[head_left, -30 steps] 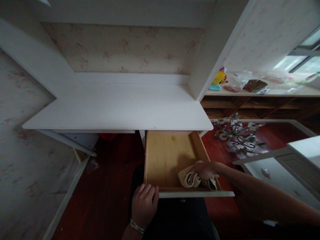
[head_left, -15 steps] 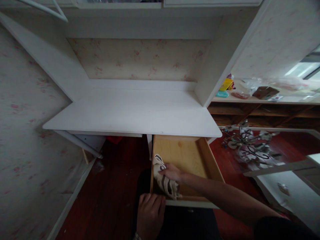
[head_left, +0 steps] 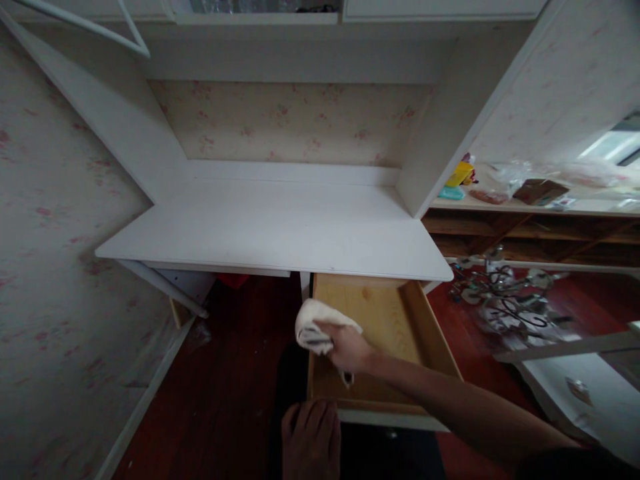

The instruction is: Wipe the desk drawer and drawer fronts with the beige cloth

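Note:
A pulled-out wooden drawer (head_left: 370, 310) with a white front juts from under the white desk (head_left: 280, 227). My right hand (head_left: 350, 348) is closed around a bunched cream cloth (head_left: 327, 315) with dark marks. The cloth lies over the drawer's left side wall, and part of it hangs down inside. At the front left corner of the drawer, my left hand (head_left: 311, 433) rests with its fingers bent over the top edge of the front panel. Its fingertips are hidden from me.
Upright side panels and an overhead cabinet (head_left: 260, 33) frame the desk. On the right, a low shelf (head_left: 525, 208) carries a cardboard box (head_left: 540, 192) and plastic bags. A chandelier (head_left: 510, 293) lies on the red floor near a white furniture piece (head_left: 565, 380).
My right hand has lifted the cloth from inside the drawer's left part up onto the left side wall. The left hand stays at the front corner. The view has shifted slightly.

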### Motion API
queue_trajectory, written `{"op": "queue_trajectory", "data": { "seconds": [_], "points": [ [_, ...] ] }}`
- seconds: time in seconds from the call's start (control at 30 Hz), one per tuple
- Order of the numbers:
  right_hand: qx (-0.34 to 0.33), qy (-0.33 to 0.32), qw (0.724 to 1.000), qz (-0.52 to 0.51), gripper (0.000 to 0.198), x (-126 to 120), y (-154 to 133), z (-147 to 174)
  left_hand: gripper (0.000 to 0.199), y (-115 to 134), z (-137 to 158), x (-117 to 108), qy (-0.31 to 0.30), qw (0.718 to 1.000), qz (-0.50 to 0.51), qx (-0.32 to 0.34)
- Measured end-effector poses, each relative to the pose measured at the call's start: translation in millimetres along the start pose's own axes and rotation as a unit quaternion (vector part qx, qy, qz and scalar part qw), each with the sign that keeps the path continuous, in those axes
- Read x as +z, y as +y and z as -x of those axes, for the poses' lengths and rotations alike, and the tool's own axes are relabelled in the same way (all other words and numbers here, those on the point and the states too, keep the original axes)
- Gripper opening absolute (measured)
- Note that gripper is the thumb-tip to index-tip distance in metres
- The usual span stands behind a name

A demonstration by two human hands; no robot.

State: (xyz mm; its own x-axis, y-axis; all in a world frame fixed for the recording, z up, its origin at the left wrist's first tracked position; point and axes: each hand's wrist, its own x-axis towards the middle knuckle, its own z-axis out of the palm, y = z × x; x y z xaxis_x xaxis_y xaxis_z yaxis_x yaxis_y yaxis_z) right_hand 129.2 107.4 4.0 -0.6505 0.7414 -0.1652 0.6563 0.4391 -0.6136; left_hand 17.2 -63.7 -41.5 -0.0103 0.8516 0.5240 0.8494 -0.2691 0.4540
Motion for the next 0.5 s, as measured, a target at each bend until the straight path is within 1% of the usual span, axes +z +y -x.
{"op": "queue_trajectory", "data": {
  "seconds": [0.07,0.13,0.17,0.2,0.27,0.3,0.37,0.43,0.5],
  "points": [
    [-0.122,-0.07,0.99,-0.022,0.057,17.3,-7.8,25.6,0.024,0.1,4.5,1.7,0.008,0.999,-0.036,-0.006],
    [-0.187,-0.102,0.976,-0.036,0.057,30.5,-6.7,35.1,0.021,-0.2,6.3,1.5,0.004,0.998,-0.06,-0.006],
    [-0.2,-0.107,0.973,-0.032,0.057,33.7,-2.8,33.0,0.021,-0.2,6.2,0.8,0.002,0.998,-0.064,-0.008],
    [-0.203,-0.105,0.973,-0.023,0.059,34.2,2.7,26.4,0.021,-0.2,5.7,-0.1,0.001,0.998,-0.062,-0.01],
    [-0.198,-0.091,0.976,0.015,0.061,27.5,16.4,2.6,0.022,0.4,4.0,-1.6,0.002,0.998,-0.059,-0.018],
    [-0.193,-0.08,0.977,0.042,0.062,20.9,23.6,-13.2,0.023,1.0,3.3,-2.1,0.001,0.998,-0.062,-0.022],
    [-0.16,-0.043,0.98,0.106,0.063,3.9,36.4,-47.9,0.023,2.3,2.7,-2.8,-0.005,0.997,-0.071,-0.025],
    [-0.127,0.004,0.98,0.155,0.06,-13.1,45.9,-80.2,0.023,4.0,2.7,-3.4,-0.013,0.997,-0.077,-0.027],
    [-0.124,0.013,0.976,0.176,0.055,-24.3,51.0,-102.7,0.025,5.7,2.6,-4.8,-0.019,0.996,-0.084,-0.028]
  ]
}}
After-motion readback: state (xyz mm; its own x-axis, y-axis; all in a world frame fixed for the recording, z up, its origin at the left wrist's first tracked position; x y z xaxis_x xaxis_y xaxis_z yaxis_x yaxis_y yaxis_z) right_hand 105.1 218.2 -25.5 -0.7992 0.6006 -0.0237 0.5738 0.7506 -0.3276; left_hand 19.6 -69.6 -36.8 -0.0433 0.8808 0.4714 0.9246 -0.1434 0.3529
